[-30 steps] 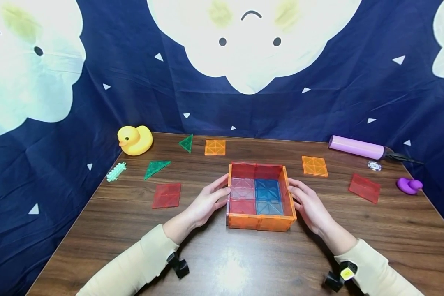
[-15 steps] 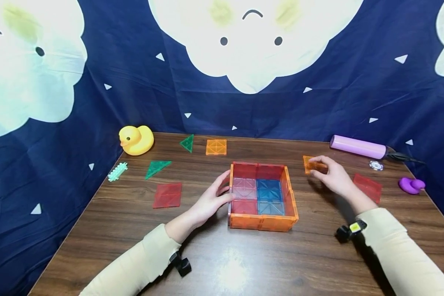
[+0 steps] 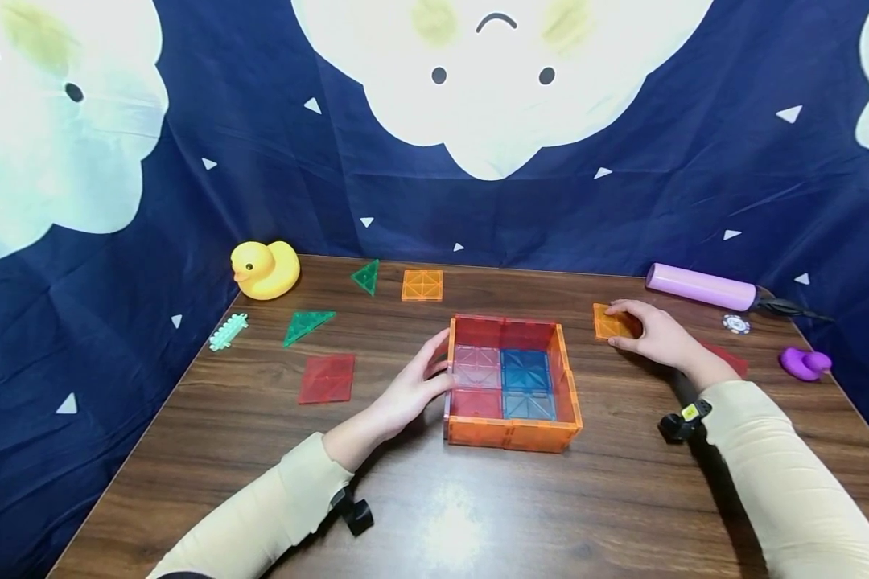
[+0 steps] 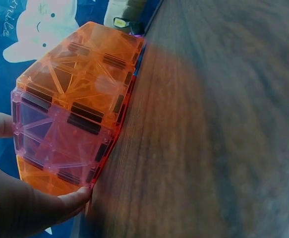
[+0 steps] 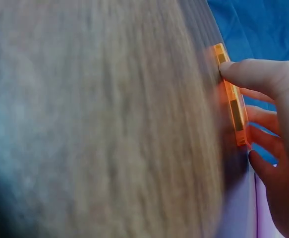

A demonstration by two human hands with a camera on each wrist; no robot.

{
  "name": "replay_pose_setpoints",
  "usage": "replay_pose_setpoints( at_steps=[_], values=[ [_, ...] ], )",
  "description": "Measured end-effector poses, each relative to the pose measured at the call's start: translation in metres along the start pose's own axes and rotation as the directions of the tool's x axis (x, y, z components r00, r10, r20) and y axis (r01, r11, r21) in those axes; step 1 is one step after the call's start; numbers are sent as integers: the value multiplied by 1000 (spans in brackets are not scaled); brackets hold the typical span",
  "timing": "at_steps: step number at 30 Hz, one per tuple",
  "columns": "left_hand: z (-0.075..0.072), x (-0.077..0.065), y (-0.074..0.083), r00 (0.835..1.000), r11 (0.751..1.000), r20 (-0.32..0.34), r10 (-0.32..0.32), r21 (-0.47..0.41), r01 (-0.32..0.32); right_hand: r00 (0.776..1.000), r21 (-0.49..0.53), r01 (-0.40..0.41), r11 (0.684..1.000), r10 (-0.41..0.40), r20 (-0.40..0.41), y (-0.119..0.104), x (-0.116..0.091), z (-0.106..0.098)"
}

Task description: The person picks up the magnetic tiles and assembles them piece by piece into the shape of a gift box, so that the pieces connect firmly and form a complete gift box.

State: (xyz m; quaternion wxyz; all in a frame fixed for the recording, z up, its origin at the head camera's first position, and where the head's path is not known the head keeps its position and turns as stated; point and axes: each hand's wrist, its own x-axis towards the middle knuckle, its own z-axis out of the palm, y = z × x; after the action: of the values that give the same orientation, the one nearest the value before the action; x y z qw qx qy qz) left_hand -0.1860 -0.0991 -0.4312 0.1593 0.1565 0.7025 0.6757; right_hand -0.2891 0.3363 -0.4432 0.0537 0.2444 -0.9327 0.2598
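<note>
A box built of magnetic tiles [image 3: 510, 435] stands at the table's middle, with orange, red and purple walls and a floor of pink, red and blue squares. My left hand [image 3: 411, 392] rests at the box's left side; its thumb touches the wall low down in the left wrist view. Right of the box, my right hand [image 3: 659, 338] holds an orange square magnetic tile [image 3: 611, 323] by its edges. In the right wrist view the thumb presses the near edge of that tile [image 5: 236, 106], and the fingers reach along its other side.
Red tiles [image 3: 327, 379], green triangles [image 3: 307, 326] and another orange square [image 3: 422, 285] lie on the table. A yellow duck [image 3: 265, 270] and mint toy [image 3: 228, 331] are at left. At right are a lilac cylinder [image 3: 701, 288], poker chip [image 3: 736, 324] and purple duck [image 3: 805, 363].
My right hand has left the box's right wall, moved right and away from me, and taken hold of the orange square tile. My left hand stays at the box's left side.
</note>
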Motion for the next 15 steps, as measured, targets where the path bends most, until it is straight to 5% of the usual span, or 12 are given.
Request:
replay_pose_setpoints(
  at_steps=[4,8,15],
  values=[
    [1,1,0,1000,999,2,3,-43,-3,998,-45,18,999,-20,-52,-6,3,-2],
    [2,1,-2,1000,998,-8,5,-56,-6,993,-4,-44,999,44,-110,-22,12,-3],
    [3,1,-1,1000,998,-19,-1,-56,0,990,80,16,997,-5,-143,-86,35,-6]
  ],
)
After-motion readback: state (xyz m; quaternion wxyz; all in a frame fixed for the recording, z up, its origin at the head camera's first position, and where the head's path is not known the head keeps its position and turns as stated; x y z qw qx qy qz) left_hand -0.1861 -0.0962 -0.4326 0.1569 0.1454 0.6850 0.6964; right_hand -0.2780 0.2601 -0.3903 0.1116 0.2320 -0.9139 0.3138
